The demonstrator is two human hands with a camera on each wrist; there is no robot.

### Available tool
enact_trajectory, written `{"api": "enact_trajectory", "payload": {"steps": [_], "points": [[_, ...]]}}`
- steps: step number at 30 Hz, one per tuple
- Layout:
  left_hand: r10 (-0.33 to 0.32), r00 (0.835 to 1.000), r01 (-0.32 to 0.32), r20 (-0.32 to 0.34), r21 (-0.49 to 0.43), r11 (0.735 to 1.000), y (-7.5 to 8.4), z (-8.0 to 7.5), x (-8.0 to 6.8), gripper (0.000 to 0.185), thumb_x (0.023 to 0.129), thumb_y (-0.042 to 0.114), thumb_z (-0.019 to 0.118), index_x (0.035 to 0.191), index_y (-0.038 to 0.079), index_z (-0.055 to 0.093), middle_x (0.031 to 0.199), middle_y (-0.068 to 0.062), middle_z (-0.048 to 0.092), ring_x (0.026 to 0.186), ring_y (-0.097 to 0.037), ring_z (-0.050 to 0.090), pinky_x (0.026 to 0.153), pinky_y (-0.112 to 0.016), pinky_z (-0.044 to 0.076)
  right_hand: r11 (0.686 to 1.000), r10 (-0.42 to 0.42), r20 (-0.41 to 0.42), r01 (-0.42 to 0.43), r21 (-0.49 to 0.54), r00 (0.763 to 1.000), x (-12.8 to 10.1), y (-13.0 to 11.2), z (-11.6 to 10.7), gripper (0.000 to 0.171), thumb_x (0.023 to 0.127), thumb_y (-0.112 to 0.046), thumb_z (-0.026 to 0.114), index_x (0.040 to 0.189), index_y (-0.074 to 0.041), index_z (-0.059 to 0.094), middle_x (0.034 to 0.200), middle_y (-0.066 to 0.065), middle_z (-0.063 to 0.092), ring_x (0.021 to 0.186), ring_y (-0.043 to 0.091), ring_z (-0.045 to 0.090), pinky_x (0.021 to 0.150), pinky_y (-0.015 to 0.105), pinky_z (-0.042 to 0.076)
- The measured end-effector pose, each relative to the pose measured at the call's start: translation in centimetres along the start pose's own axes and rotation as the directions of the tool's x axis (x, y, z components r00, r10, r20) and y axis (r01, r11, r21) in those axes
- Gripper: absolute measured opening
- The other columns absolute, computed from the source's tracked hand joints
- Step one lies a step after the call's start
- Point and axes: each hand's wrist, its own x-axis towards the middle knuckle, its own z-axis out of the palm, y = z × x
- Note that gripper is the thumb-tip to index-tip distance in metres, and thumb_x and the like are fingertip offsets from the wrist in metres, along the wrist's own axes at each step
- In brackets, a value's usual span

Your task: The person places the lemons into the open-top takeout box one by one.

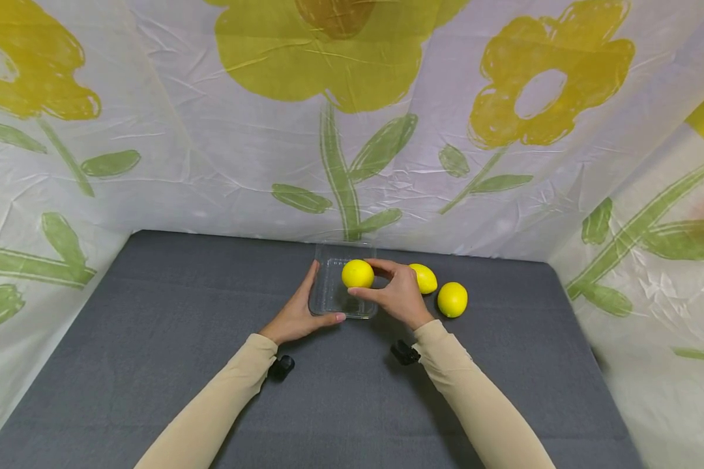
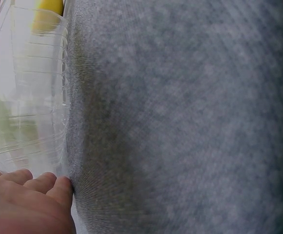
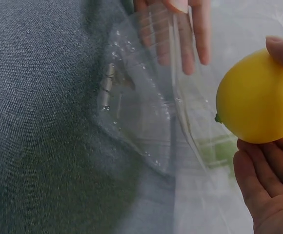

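A clear plastic container (image 1: 330, 301) stands on the grey cloth, its see-through lid (image 1: 347, 250) raised at the back. My left hand (image 1: 301, 314) grips it at the near left corner, thumb along the front rim and fingers along the left side. Those fingers (image 2: 44, 187) also show beside its clear wall in the left wrist view. Over the container, my right hand (image 1: 397, 292) pinches a yellow lemon (image 3: 258, 100) between thumb and fingers. The lemon's small green stem end faces the container in the right wrist view.
Two more lemons lie on the cloth right of the container: one (image 1: 425, 279) partly behind my right hand, the other (image 1: 452, 299) a little farther right. A flower-printed sheet (image 1: 240, 189) hangs behind the table (image 1: 182, 306) and at its sides.
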Motion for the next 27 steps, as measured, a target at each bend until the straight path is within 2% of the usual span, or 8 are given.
{"api": "enact_trajectory", "payload": {"steps": [10,18,20,22,25,27], "points": [[0.004,1.000,-0.004,-0.002,-0.002,1.000,0.0,0.0,0.1,0.128,0.082,0.051,0.083,0.163,0.021,-0.011,0.170,-0.001,-0.005,0.155,-0.031,0.004,0.118,-0.064,0.017,1.000,-0.007,0.088,0.007,0.000,0.996,1.2,0.5,1.3,0.061,0.079,-0.023,0.090,0.132,-0.004,0.067,0.128,0.011,0.068,0.115,0.030,0.067,0.098,0.051,0.052],[0.010,1.000,-0.010,-0.002,-0.002,1.000,0.0,0.0,0.0,0.127,0.082,0.049,0.083,0.164,0.022,-0.010,0.170,-0.001,-0.005,0.155,-0.030,0.005,0.119,-0.062,0.017,0.995,0.030,0.132,-0.017,-0.100,0.991,1.4,0.7,1.7,0.068,0.079,-0.026,0.090,0.135,0.000,0.063,0.130,0.014,0.067,0.113,0.029,0.068,0.096,0.048,0.054],[0.012,1.000,-0.012,-0.002,-0.004,1.000,0.0,0.0,0.0,0.127,0.082,0.048,0.083,0.164,0.021,-0.010,0.170,-0.001,-0.005,0.155,-0.030,0.005,0.119,-0.062,0.017,0.991,0.035,0.145,-0.016,-0.133,0.989,1.4,0.7,1.8,0.068,0.080,-0.028,0.090,0.136,0.000,0.063,0.131,0.013,0.067,0.113,0.028,0.068,0.105,0.046,0.047],[0.013,1.000,-0.013,-0.003,-0.005,1.000,0.1,-0.1,0.0,0.126,0.083,0.048,0.083,0.163,0.021,-0.010,0.170,-0.001,-0.005,0.155,-0.030,0.005,0.119,-0.062,0.017,0.987,0.035,0.161,-0.008,-0.162,0.986,1.5,0.6,1.9,0.068,0.080,-0.030,0.089,0.136,0.000,0.063,0.130,0.012,0.067,0.113,0.027,0.068,0.106,0.046,0.046],[0.013,1.000,-0.013,0.000,-0.013,1.000,0.0,-0.1,0.0,0.125,0.084,0.047,0.083,0.163,0.021,-0.010,0.169,0.000,-0.005,0.155,-0.030,0.004,0.119,-0.063,0.017,0.981,0.034,0.192,0.004,-0.194,0.981,1.6,0.6,2.1,0.069,0.080,-0.031,0.089,0.136,0.000,0.063,0.129,0.011,0.068,0.113,0.026,0.068,0.105,0.044,0.047],[0.013,1.000,-0.013,0.001,-0.018,1.000,0.0,0.0,0.0,0.125,0.084,0.046,0.082,0.163,0.022,-0.011,0.169,0.000,-0.006,0.155,-0.030,0.004,0.118,-0.063,0.017,0.978,0.034,0.220,0.013,-0.209,0.975,1.8,0.6,2.3,0.068,0.080,-0.031,0.089,0.136,0.000,0.064,0.129,0.010,0.068,0.113,0.026,0.068,0.097,0.044,0.053]]}}
